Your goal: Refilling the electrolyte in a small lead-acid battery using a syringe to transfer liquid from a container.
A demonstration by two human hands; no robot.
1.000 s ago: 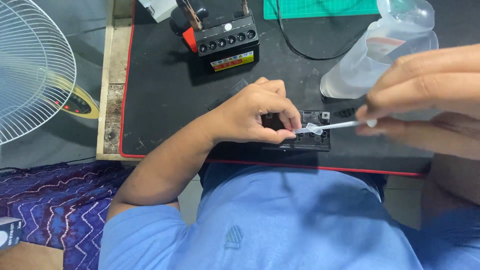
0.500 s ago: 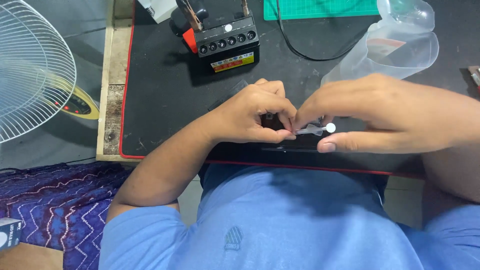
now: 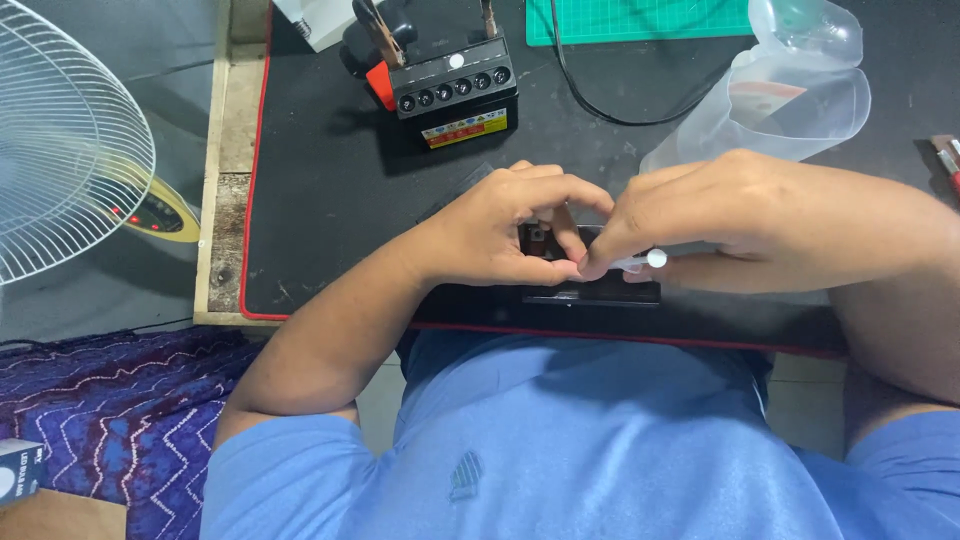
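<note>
1. A black worktop edged in red fills the upper frame, with one person in a blue shirt seated at its near edge at 6 o'clock.
2. One white wire fan guard stands off the worktop at 9 o'clock; a patterned purple cloth lies below it at 8 o'clock.
3. The right hand comes in from 3 o'clock, fingers curled and pinched shut on a small white swab, whose rounded tip shows just under the knuckles.
4. The left hand comes in from 7 o'clock, fingers bent and closed over a small black device, pressing it down near the worktop's front edge. The two hands meet fingertip to fingertip over it.
5. The device lies flat at frame centre, mostly covered by both hands; only its lower edge and a small part between the left fingers show. Whether the swab touches it cannot be told.
6. One clear plastic bottle lies tilted at 1 o'clock, just behind the right hand.
7. One black battery with a row of six round caps and a yellow-and-red label sits at 12 o'clock, well apart from the hands.
8. One green cutting mat lies at the top edge, a black cable curving across the worktop beneath it.
</note>
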